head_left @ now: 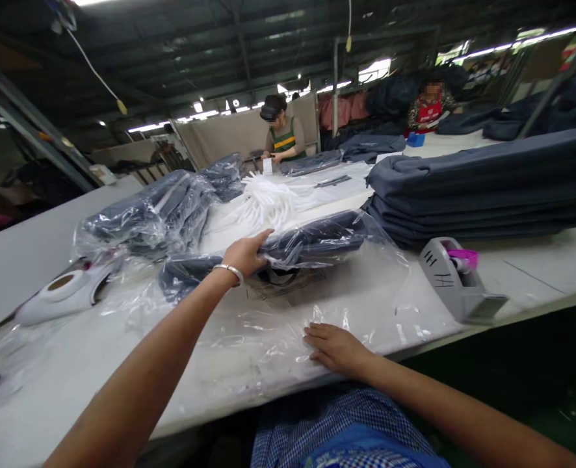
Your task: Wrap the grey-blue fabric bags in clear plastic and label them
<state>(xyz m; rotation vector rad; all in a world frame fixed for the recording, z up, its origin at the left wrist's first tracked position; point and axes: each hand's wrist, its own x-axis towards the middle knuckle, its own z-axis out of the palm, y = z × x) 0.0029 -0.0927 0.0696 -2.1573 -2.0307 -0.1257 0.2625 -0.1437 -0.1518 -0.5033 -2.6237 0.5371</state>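
Observation:
My left hand (246,255), with a bracelet at its wrist, grips the near edge of a folded dark garment (317,242) in clear plastic. The thumb lies on top and the fingers are partly hidden under the fold. The garment's near edge is lifted a little. A loose stretch of clear plastic bag (278,335) spreads over the white table toward me. My right hand (339,350) lies flat on that plastic near the table's front edge, its fingers stretched out and holding nothing.
Bagged garments (156,208) are heaped at the left, beside a white device (61,296). White strips (268,201) lie behind the garment. Right are a stack of dark garments (483,188) and a grey tape dispenser (456,279). Two people (285,140) (429,110) work beyond.

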